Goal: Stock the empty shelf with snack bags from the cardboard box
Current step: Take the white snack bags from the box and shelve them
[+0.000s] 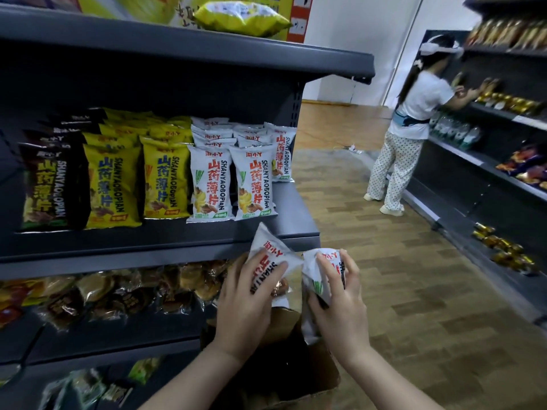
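— While held low in front of the shelving, both hands full. Left hand [247, 294] wrapped round a white yam-chip bag [270, 255], fingers curled over its glossy, crinkled face, red characters showing between them. Bag tilted, one corner poking up against the lip of the grey metal shelf [293, 214].

— And the right?

— Right hand [340, 294] gripping a second white bag [318, 279], thumb and fingers pinching the puffed foil so it creases. Held just beside the first, the two bags nearly touching.

— Box?

— Brown cardboard box [319, 377] directly under the wrists, flaps open, dull and matte, edges soft. Contents too dark to tell.

— Shelf above?

— Partly stocked. Upright pillow-shaped packs in rows: black bags [50, 190] far left, yellow bags [114, 187] next, white shelf bags [208, 184] to the right, all shiny and plump. Bare grey strip at the right end of the shelf.

— Elsewhere?

— Loose yellow pack [242, 19] lying flat on the top shelf. Clear-wrapped brown pastries [127, 288] on the tier below. Wood-pattern floor [414, 291] to the right. Across the aisle, a second person [411, 128] in a white shirt and dotted trousers, facing another dark shelving unit [488, 161].
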The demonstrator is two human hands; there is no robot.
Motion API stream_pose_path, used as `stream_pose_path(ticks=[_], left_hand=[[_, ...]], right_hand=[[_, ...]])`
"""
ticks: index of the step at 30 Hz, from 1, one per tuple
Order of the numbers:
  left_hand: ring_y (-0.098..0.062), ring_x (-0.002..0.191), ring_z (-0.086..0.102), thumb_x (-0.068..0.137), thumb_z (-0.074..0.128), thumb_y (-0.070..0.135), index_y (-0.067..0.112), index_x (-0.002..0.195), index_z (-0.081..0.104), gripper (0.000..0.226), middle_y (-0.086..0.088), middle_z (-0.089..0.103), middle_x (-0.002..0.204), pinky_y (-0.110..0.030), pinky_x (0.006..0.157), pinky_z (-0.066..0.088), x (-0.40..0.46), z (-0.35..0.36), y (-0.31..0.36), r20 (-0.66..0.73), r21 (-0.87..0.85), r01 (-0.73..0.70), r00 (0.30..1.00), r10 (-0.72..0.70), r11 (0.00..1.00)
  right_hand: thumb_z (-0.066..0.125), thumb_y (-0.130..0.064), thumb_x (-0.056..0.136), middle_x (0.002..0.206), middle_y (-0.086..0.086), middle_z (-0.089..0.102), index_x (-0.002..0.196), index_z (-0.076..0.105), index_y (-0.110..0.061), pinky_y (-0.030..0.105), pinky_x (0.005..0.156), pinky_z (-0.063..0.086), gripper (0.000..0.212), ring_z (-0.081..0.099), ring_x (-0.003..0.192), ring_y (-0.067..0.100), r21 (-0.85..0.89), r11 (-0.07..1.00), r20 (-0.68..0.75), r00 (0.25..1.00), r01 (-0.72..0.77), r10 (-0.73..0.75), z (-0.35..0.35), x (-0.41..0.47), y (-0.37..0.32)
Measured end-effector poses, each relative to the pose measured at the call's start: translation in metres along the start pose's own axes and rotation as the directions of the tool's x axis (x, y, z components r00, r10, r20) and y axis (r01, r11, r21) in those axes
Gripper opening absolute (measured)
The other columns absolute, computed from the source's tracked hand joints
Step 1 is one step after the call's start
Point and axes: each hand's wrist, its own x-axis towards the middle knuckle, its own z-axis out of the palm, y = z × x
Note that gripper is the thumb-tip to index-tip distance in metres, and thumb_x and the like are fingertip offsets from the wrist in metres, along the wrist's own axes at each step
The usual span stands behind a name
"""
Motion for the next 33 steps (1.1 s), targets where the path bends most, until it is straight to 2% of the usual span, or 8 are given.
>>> stream_pose_path(ticks=[4,8,15,19,24,27,30,33], left_hand=[[-0.038,0.121,0.046,0.086,0.038,0.011,0.030,0.129,0.047,0.047,-0.008,0.046,0.135,-0.050,0.091,0.048,0.031,-0.006,0.002,-0.082,0.010,0.024,0.996,-0.023,1.000],[-0.036,0.124,0.045,0.087,0.036,0.013,0.032,0.131,0.045,0.049,-0.004,0.045,0.137,-0.050,0.089,0.049,0.056,-0.008,0.003,-0.093,0.004,0.098,0.991,-0.097,0.995],[-0.033,0.125,0.046,0.084,0.037,0.010,0.034,0.132,0.044,0.054,-0.003,0.043,0.138,-0.050,0.091,0.049,0.093,-0.010,-0.005,-0.077,-0.041,0.116,0.990,-0.119,0.992],[-0.033,0.125,0.046,0.076,0.058,-0.003,0.033,0.131,0.045,0.067,-0.003,0.044,0.137,-0.051,0.086,0.051,0.112,-0.006,-0.008,-0.124,-0.079,0.083,0.988,-0.093,0.993],[-0.028,0.125,0.045,0.066,0.068,-0.010,0.034,0.131,0.048,0.081,-0.003,0.046,0.137,-0.046,0.092,0.049,0.135,0.007,-0.001,-0.175,-0.099,0.089,0.979,-0.106,0.991],[-0.029,0.124,0.048,0.070,0.059,-0.007,0.033,0.129,0.050,0.072,-0.002,0.046,0.137,-0.049,0.089,0.050,0.151,0.019,0.008,-0.206,-0.115,0.088,0.972,-0.110,0.989],[-0.030,0.123,0.050,0.076,0.040,0.008,0.035,0.128,0.049,0.059,-0.002,0.048,0.136,-0.048,0.091,0.049,0.172,0.034,0.021,-0.220,-0.104,0.106,0.967,-0.127,0.989],[-0.030,0.126,0.047,0.077,0.039,0.011,0.034,0.129,0.047,0.058,-0.003,0.049,0.136,-0.049,0.095,0.046,0.197,0.060,0.029,-0.228,-0.085,0.117,0.964,-0.134,0.989]], right_hand=[[0.062,-0.041,0.078,0.147,0.001,0.024,0.132,0.035,-0.042,0.047,0.071,0.056,0.061,0.046,0.128,0.034,-0.008,1.000,-0.063,0.998,-0.002,0.001,-0.003,0.026,-0.013],[0.069,-0.031,0.080,0.149,0.001,0.023,0.134,0.031,-0.043,0.046,0.074,0.054,0.068,0.046,0.127,0.033,-0.012,1.000,-0.110,0.994,-0.005,0.004,-0.004,0.054,-0.023],[0.064,-0.037,0.085,0.150,-0.002,0.018,0.135,0.030,-0.044,0.046,0.076,0.053,0.061,0.041,0.130,0.027,0.003,1.000,-0.161,0.987,0.008,-0.008,-0.004,0.098,-0.044],[0.066,-0.034,0.084,0.151,-0.002,0.016,0.134,0.032,-0.043,0.044,0.074,0.050,0.061,0.045,0.127,0.028,-0.025,1.000,-0.170,0.985,-0.002,-0.002,0.002,0.116,-0.044],[0.066,-0.033,0.084,0.152,-0.003,0.015,0.132,0.030,-0.049,0.043,0.075,0.048,0.062,0.042,0.130,0.028,-0.036,0.999,-0.148,0.989,-0.028,0.023,0.009,0.137,-0.033],[0.068,-0.031,0.082,0.151,-0.004,0.017,0.130,0.033,-0.049,0.043,0.077,0.048,0.061,0.037,0.135,0.025,-0.004,0.999,-0.149,0.988,-0.037,0.036,0.013,0.152,-0.019],[0.070,-0.029,0.080,0.150,-0.004,0.019,0.129,0.035,-0.048,0.042,0.079,0.048,0.063,0.033,0.137,0.022,0.010,1.000,-0.134,0.991,-0.027,0.028,0.017,0.169,0.000],[0.072,-0.028,0.079,0.150,-0.003,0.020,0.128,0.036,-0.046,0.041,0.079,0.048,0.063,0.030,0.138,0.021,0.029,0.999,-0.115,0.993,-0.015,0.018,0.019,0.190,0.020]])
